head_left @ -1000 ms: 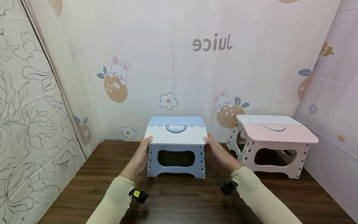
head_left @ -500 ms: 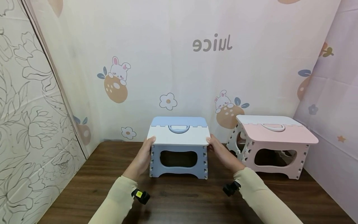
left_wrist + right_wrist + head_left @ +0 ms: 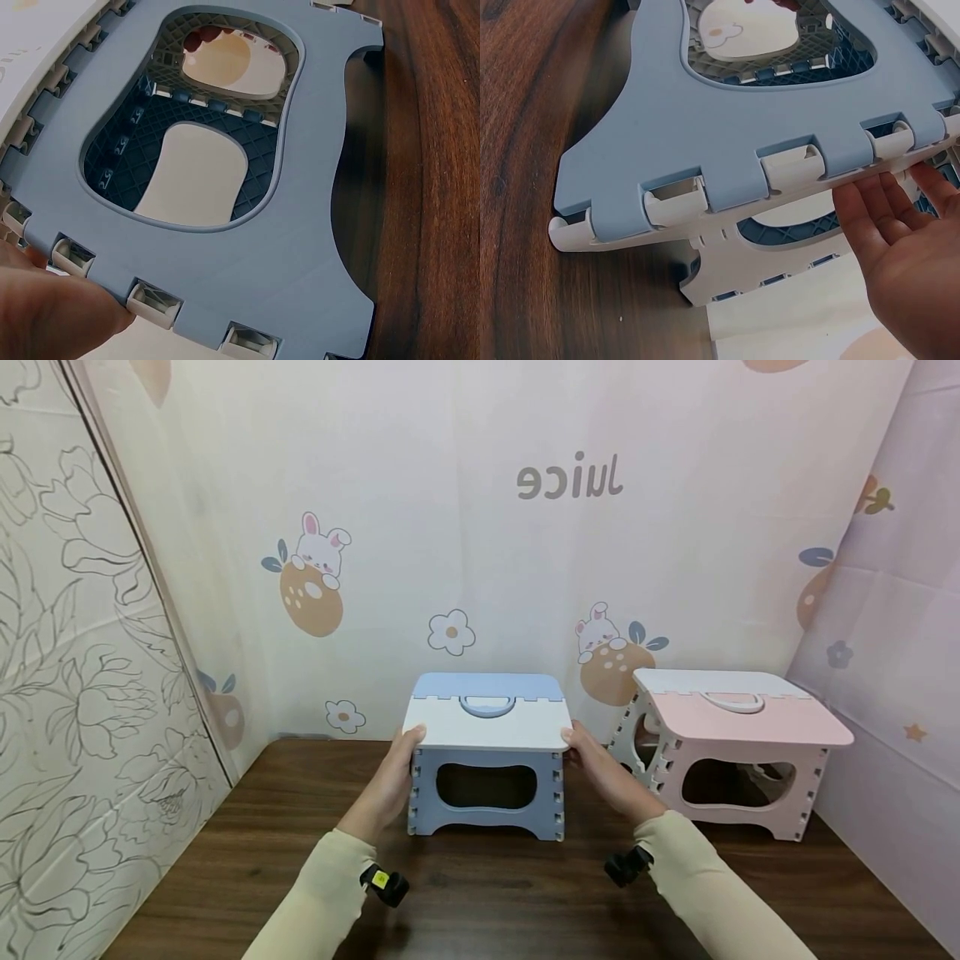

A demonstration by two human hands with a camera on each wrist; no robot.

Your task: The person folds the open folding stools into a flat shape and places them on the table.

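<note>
A blue-and-white folding step stool (image 3: 487,732) is upright near the middle of the dark wood-grain table (image 3: 480,910), held between two hands. The left hand (image 3: 386,781) grips its left end, thumb on the edge of the white top and the rest of the hand down at the side. The right hand (image 3: 606,779) clasps the opposite end, its thumb on the top edge and its fingertips, in the right wrist view, touching the pale end panel. A blue carry handle (image 3: 487,713) lies flat in the top. The stool is hollow: through the rounded cutout in its blue front panel (image 3: 307,150), the left wrist view shows dark blue ribbed panels and a pale ribbed one inside, each with its own cutout. White hinge tabs (image 3: 795,169) sit along the panel's edge. To the right, near but apart from it, a pink-and-white folding step stool (image 3: 742,722) stands unfolded, its white handle (image 3: 738,708) set in the top. The pale curtain (image 3: 450,543) behind bears the word "Juice" (image 3: 578,479) in mirrored grey letters, among bunnies and flowers. A yellow label (image 3: 381,879) marks the black left wrist device (image 3: 395,892); its print is too small to read.
</note>
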